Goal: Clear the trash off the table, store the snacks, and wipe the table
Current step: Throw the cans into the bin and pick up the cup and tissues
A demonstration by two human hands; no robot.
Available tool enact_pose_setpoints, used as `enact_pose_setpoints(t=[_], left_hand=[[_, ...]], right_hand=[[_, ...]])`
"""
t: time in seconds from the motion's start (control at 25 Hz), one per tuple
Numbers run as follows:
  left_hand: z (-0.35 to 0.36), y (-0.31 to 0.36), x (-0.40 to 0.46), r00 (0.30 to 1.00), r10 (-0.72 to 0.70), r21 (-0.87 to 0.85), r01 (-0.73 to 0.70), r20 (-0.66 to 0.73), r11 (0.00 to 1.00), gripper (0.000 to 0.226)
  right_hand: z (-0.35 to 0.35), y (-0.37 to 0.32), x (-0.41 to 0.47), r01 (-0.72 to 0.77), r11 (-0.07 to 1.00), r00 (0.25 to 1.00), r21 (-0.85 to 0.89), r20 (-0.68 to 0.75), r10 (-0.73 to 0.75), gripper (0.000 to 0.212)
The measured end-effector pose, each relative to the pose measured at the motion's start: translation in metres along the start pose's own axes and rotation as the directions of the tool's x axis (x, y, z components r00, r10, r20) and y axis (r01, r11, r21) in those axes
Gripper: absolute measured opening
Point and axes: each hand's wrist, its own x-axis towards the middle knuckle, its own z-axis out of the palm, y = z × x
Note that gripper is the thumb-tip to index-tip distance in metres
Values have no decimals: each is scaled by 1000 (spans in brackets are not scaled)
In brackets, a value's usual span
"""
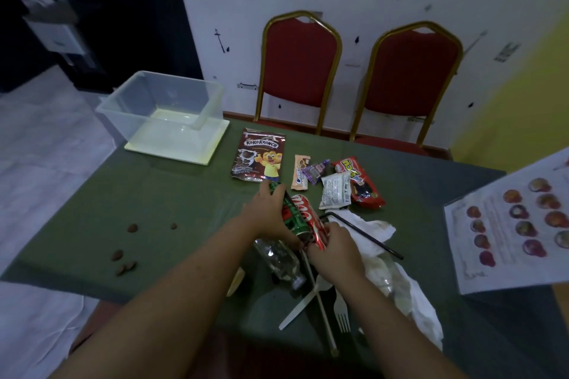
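1. Trash-clearing is in hand: the left hand [267,218] grips a green can [288,215], and the right hand [334,244] pinches a red Coca-Cola can [309,220], at the bench's [172,194] near middle.
2. Next, I judge, both cans want lifting away together; snacks stay beyond.

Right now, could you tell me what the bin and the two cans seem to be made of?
Bin: translucent, frosted plastic; the floor shows through its walls. Red can and green can: thin metal, probably aluminium, glossy print, dented. Left hand grips the green one.

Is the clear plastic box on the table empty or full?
Empty: the clear plastic box shows only its bare bottom through the walls.
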Motion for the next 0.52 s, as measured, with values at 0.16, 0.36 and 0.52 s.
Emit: enact_pose_setpoints(t=[0.16,0.36,0.52], left_hand=[[-37,-8,-30,993,89,-210,-104,-83,972,138],[-72,-48,-96,950,122,-390,-233,-287,891,134],[-87,-97,-161,865,-159,-677,-245,-476,694,98]], right_hand=[[-11,-25,-12,70,983,997,169,-31,-66,32],[2,-86,-34,205,933,978,294,-19,-209,45],[51,-148,-60,301,869,929,392,86,-361,42]])
